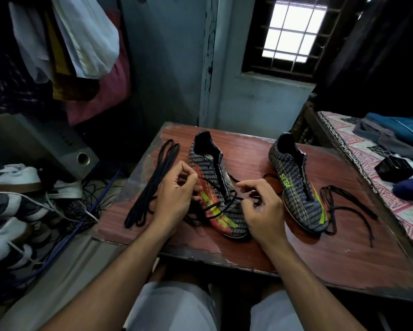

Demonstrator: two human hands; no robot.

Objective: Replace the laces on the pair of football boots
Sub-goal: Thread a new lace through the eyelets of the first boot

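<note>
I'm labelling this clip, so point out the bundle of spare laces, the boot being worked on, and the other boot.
bundle of spare laces (153,182): head view, middle of the folded black strands.
boot being worked on (206,161): head view, patterned side below the collar.
other boot (293,177): head view, side panel by the green lettering.

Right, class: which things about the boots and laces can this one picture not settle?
Head view only:
- Left boot: the eyelets the lace passes through, hidden by the left hand and right hand.
- Right boot: whether any lace remains threaded; too dark.
- Spare laces: their number; strands overlap.
</note>
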